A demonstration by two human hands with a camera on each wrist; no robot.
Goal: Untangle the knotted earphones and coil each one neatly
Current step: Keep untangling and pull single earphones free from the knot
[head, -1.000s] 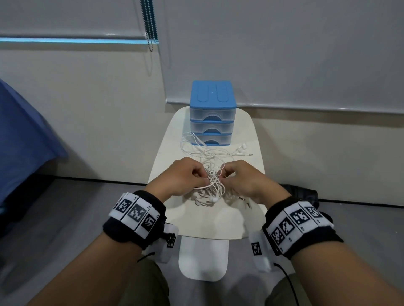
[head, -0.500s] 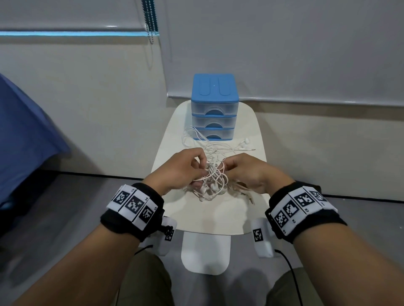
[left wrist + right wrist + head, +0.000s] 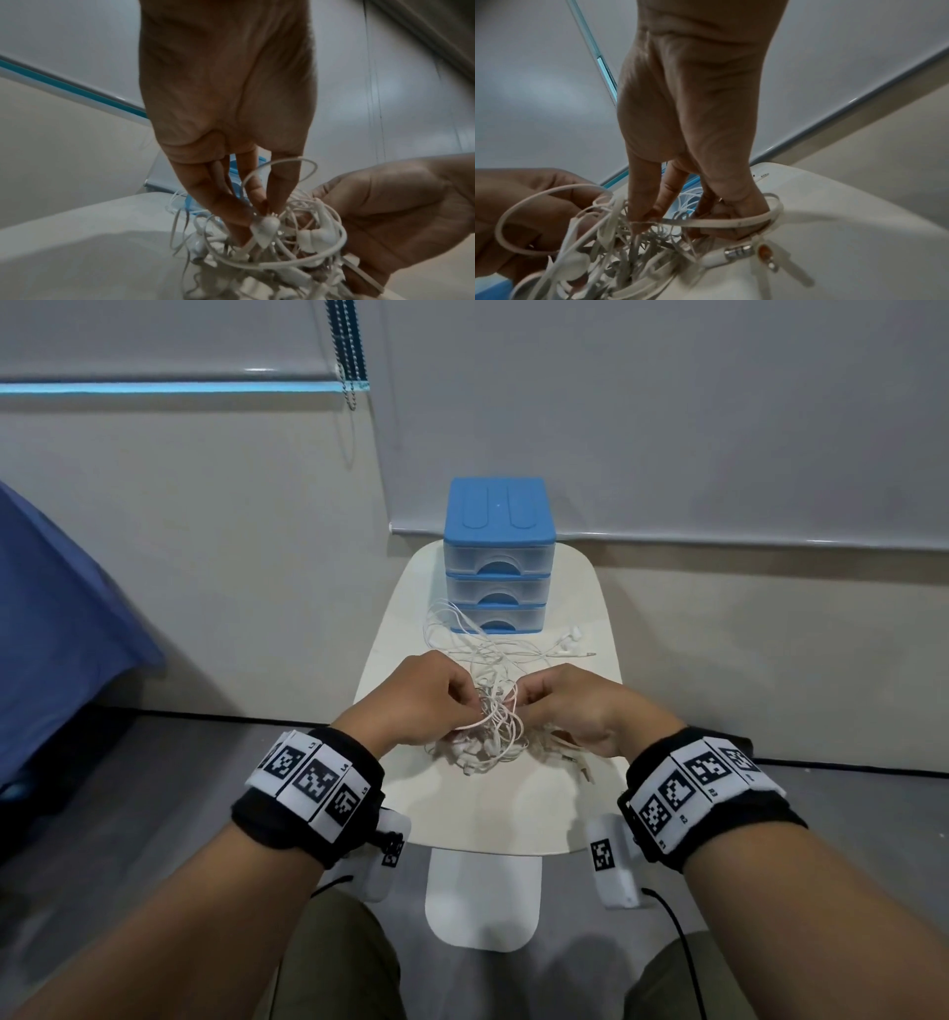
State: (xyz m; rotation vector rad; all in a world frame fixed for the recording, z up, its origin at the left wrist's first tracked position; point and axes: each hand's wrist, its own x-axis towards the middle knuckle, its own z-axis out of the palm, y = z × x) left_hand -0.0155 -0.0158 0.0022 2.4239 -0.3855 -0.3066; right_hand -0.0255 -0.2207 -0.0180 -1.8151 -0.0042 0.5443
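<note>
A knot of white earphones [image 3: 490, 726] hangs between my two hands above the small cream table [image 3: 493, 809], its lower loops trailing onto the top. My left hand [image 3: 464, 698] pinches cords at the tangle's upper left; in the left wrist view its fingertips [image 3: 267, 205] meet just above an earbud [image 3: 264, 227]. My right hand [image 3: 526, 693] pinches strands at the upper right; in the right wrist view its fingers [image 3: 639, 211] dig into the cords [image 3: 618, 249], with a flat cable [image 3: 731, 223] looped round them and metal jack plugs [image 3: 739, 251] dangling. More loose cord [image 3: 488, 649] lies behind.
A blue three-drawer organiser [image 3: 499, 557] stands at the table's far end, against the wall. Loose earbuds and a plug [image 3: 570, 644] lie to its right front. A blue cloth [image 3: 61, 629] hangs at the left. The floor lies on both sides of the narrow table.
Both hands have stayed on the tangle, their fingers shifting slightly on the cords. The bundle has been lifted a little, and the head view has tilted.
</note>
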